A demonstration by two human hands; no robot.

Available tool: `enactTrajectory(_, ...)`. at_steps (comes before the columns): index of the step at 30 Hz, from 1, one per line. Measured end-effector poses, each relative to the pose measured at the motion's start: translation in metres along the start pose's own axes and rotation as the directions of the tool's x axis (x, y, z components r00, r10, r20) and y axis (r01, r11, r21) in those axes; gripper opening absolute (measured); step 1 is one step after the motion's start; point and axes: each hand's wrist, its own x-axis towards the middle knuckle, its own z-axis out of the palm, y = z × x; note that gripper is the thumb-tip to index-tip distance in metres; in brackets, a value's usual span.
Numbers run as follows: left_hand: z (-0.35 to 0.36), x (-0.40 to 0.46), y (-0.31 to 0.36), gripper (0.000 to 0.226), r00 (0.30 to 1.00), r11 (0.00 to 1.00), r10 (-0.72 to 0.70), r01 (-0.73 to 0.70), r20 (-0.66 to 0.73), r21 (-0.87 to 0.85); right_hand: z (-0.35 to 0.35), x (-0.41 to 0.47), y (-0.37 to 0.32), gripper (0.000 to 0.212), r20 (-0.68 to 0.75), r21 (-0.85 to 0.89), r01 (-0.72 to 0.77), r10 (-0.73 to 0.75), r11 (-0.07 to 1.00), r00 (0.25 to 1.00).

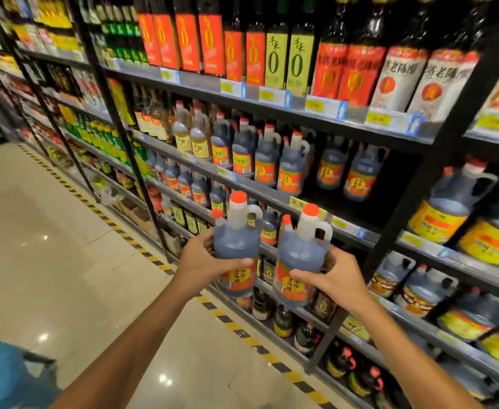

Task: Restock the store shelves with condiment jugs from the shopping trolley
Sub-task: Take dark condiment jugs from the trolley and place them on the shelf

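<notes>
I hold two dark condiment jugs with orange caps and orange labels upright in front of the shelving. My left hand (pixel 204 261) grips the left jug (pixel 236 240) around its body. My right hand (pixel 336 278) grips the right jug (pixel 301 255) the same way. Both jugs hang just below the middle shelf (pixel 345 222), where a row of like jugs (pixel 289 166) stands with a dark gap to the right of them. The blue shopping trolley (pixel 9 373) shows at the bottom left corner.
Black metal shelving runs along the right, packed with bottles on the top shelf (pixel 271 54) and yellow-labelled jugs (pixel 443 211) further right. A black upright post (pixel 404 208) stands right of the gap. Yellow-black floor tape (pixel 142 249) edges the tiled aisle on the left.
</notes>
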Motion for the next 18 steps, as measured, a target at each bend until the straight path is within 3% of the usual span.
enactTrajectory(6,0.011,0.098,0.012,0.072,0.994,0.998,0.054,-0.056,0.093,0.018,-0.014,0.078,0.008,0.067,-0.100,-0.023,-0.016,0.014,1.000,0.995)
enactTrajectory(11,0.024,0.158,0.013,0.075,0.975,0.996,0.086,-0.088,0.207,0.000,-0.025,0.096,0.009,0.065,-0.172,-0.072,-0.057,0.044,0.996,0.984)
enactTrajectory(18,0.050,0.225,0.018,0.069,0.914,0.991,0.125,-0.132,0.386,-0.008,-0.027,0.100,0.016,0.085,-0.381,-0.079,-0.149,0.108,0.986,0.918)
